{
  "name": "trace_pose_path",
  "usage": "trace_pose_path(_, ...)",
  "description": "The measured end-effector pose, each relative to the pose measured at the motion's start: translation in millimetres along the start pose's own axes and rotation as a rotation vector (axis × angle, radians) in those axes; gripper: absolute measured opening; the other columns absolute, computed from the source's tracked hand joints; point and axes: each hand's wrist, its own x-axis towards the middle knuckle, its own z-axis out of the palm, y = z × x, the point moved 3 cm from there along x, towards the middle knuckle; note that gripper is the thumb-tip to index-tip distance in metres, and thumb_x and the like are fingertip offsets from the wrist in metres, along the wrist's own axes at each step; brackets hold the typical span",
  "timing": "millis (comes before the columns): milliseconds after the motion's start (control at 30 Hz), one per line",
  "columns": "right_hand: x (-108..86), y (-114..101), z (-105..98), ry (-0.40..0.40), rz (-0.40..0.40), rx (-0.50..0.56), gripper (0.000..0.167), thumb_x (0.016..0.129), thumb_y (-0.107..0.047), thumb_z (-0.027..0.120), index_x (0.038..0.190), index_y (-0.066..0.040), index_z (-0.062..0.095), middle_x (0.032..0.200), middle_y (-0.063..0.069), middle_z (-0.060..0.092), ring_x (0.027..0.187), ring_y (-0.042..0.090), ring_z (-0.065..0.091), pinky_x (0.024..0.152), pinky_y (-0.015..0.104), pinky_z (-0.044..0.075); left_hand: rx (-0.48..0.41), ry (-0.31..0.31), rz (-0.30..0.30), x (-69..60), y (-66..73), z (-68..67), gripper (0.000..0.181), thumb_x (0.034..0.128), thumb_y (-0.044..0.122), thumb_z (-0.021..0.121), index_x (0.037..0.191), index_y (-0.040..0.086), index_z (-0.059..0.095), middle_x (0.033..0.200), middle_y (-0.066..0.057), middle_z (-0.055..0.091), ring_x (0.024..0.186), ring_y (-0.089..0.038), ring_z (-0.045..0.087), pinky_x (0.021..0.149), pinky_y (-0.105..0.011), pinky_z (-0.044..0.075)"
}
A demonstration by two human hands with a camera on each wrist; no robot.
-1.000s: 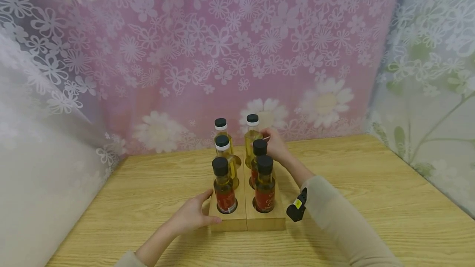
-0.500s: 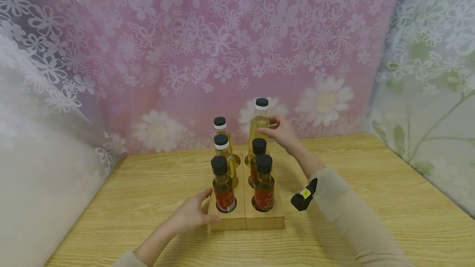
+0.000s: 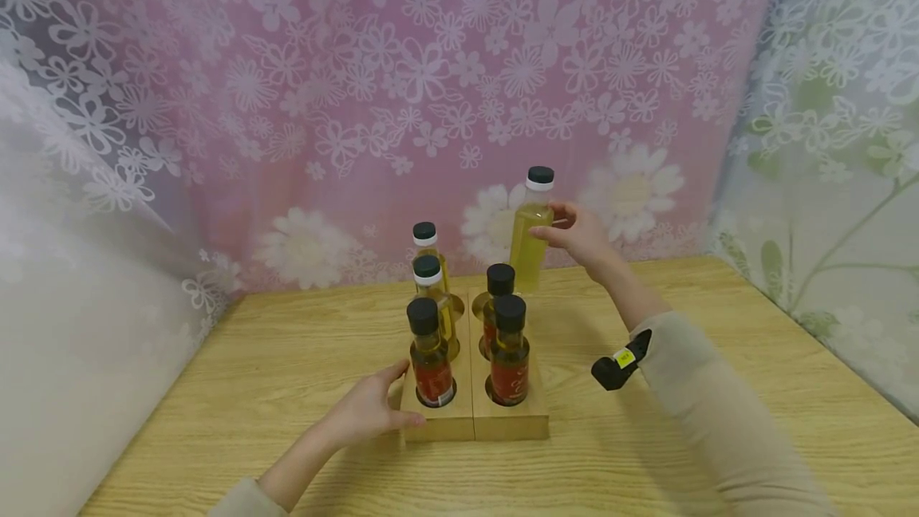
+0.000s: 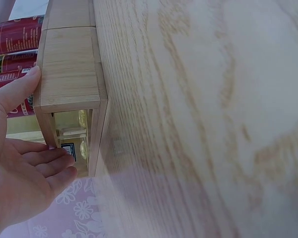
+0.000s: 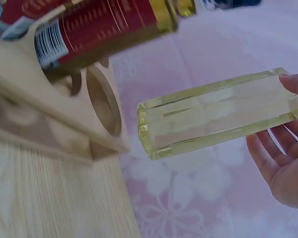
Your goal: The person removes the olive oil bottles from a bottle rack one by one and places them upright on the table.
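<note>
My right hand (image 3: 583, 239) holds a clear glass bottle of pale yellow oil (image 3: 530, 250) around its upper body, thumb and fingers on opposite sides. The bottle has a dark cap with a white ring and is raised above the back right of the wooden bottle rack (image 3: 511, 426). The right wrist view shows its faceted body (image 5: 218, 114) apart from the rack. At the rack's front left corner, my left hand (image 3: 364, 409) grips the wood, thumb at the front edge and fingers at the open side (image 4: 72, 144).
Dark-capped, red-labelled bottles stand in the rack: one front left (image 3: 434, 377), one front right (image 3: 510, 373), another behind it (image 3: 500, 282). Two yellow oil bottles fill the left row behind. A round hole (image 3: 481, 307) shows at back right. Floral curtains (image 3: 402, 102) hang behind the table (image 3: 287, 365).
My right hand has lifted the yellow oil bottle out of the rack's back right hole and moved it up and to the right. The left hand stays at the rack's corner.
</note>
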Motion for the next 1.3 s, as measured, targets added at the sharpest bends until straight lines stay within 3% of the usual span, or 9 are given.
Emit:
trace_pose_path(367, -17.7, 26, -43, 0.031, 0.047, -0.075, 0.059, 0.090, -0.023, 0.062, 0.138, 0.000, 0.037, 0.128, 0.019, 0.043, 0.116, 0.033, 0.044, 0.094, 0.047, 0.042, 0.010, 0.003, 0.001, -0.3, 0.8, 0.1, 0.095, 0.0730, 0.037, 0.078, 0.140, -0.010, 0.030, 0.139, -0.027, 0.037, 0.124, -0.044, 0.038, 0.097, -0.057, 0.034)
trace_pose_path(567, -28.2, 49, -63, 0.032, 0.066, -0.110, 0.059, 0.092, -0.023, 0.060, 0.139, 0.002, 0.034, 0.129, 0.020, 0.041, 0.113, 0.029, 0.045, 0.085, 0.028, 0.047, 0.010, 0.004, -0.003, -1.1, 2.0, 0.0, 0.094, 0.0731, 0.036, 0.078, 0.140, -0.010, 0.031, 0.139, -0.027, 0.038, 0.124, -0.044, 0.038, 0.097, -0.057, 0.034)
trace_pose_path(667, -36.3, 57, -73, 0.044, 0.072, -0.126, 0.060, 0.092, -0.024, 0.059, 0.139, 0.004, 0.033, 0.130, 0.022, 0.040, 0.114, 0.031, 0.044, 0.087, 0.031, 0.046, 0.001, -0.003, -0.004, -1.2, 2.4, 0.7, 0.094, 0.0734, 0.036, 0.078, 0.140, -0.010, 0.030, 0.139, -0.027, 0.038, 0.124, -0.044, 0.038, 0.097, -0.057, 0.034)
trace_pose_path(867, -48.0, 71, -94, 0.076, 0.087, -0.165, 0.064, 0.091, -0.029, 0.060, 0.139, 0.005, 0.034, 0.129, 0.022, 0.041, 0.103, 0.014, 0.047, 0.079, 0.021, 0.047, 0.002, -0.004, -0.004, -0.4, 1.7, 1.5, 0.095, 0.0729, 0.038, 0.078, 0.140, -0.009, 0.030, 0.139, -0.027, 0.038, 0.124, -0.044, 0.038, 0.096, -0.058, 0.034)
trace_pose_path(1100, -56.7, 86, -111, 0.075, 0.130, -0.188, 0.070, 0.092, -0.033, 0.059, 0.143, 0.005, 0.027, 0.134, 0.024, 0.036, 0.114, 0.029, 0.041, 0.092, 0.047, 0.040, 0.005, 0.005, 0.007, -0.5, 2.9, -0.7, 0.094, 0.0729, 0.037, 0.078, 0.140, -0.009, 0.031, 0.139, -0.027, 0.038, 0.124, -0.044, 0.038, 0.096, -0.058, 0.034)
trace_pose_path(1233, -59.6, 94, -117, 0.084, 0.145, -0.204, 0.068, 0.092, -0.033, 0.058, 0.141, 0.005, 0.029, 0.132, 0.021, 0.038, 0.106, 0.017, 0.045, 0.086, 0.038, 0.044, 0.004, 0.002, 0.012, 0.1, 3.3, -0.9, 0.094, 0.0731, 0.037, 0.078, 0.140, -0.009, 0.030, 0.139, -0.027, 0.038, 0.124, -0.044, 0.038, 0.097, -0.058, 0.034)
trace_pose_path(1300, -61.0, 97, -120, 0.084, 0.151, -0.195, 0.068, 0.092, -0.033, 0.058, 0.141, 0.005, 0.029, 0.132, 0.022, 0.038, 0.107, 0.017, 0.045, 0.087, 0.038, 0.044, 0.002, -0.002, 0.015, 0.5, 3.6, -0.7, 0.094, 0.0734, 0.037, 0.078, 0.140, -0.009, 0.030, 0.139, -0.027, 0.038, 0.124, -0.044, 0.038, 0.096, -0.058, 0.034)
